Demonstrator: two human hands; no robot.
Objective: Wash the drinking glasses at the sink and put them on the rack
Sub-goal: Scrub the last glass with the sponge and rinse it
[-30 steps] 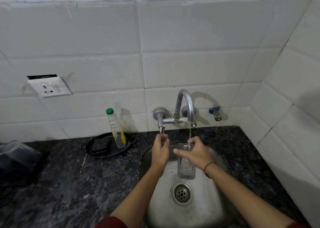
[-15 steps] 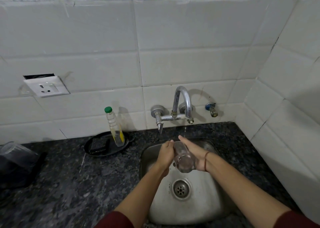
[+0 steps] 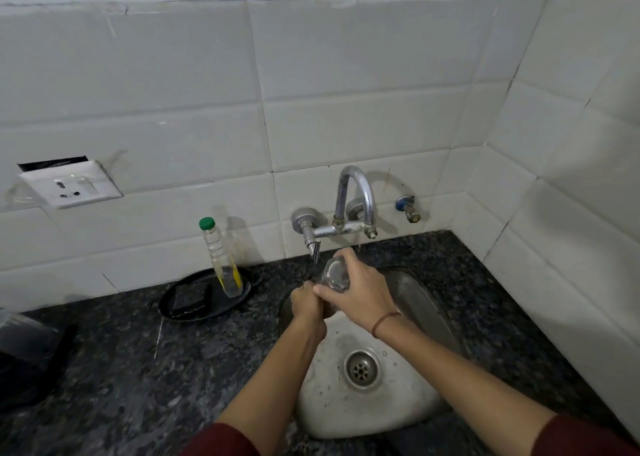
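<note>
A clear drinking glass (image 3: 335,273) is tipped so that its base faces up and away, over the far rim of the steel sink (image 3: 429,320). My right hand (image 3: 360,296) wraps around its side from the right. My left hand (image 3: 306,305) is closed at the glass's lower end, which it hides; whether fingers are inside the glass cannot be told. Both hands sit just below the chrome tap (image 3: 356,199), whose spout ends above them. No stream of water is visible.
A bottle with a green cap (image 3: 221,258) stands on a black tray (image 3: 183,303) with a dark sponge, left of the sink on the dark stone counter (image 3: 138,369). A wall socket (image 3: 71,187) is at left. A dark bag lies at the far left. Tiled walls close the back and right.
The glass was upright under the tap, then tilted; now its base points up and both hands have shifted left and toward the wall. My left hand left the tap handle and joined the glass.
</note>
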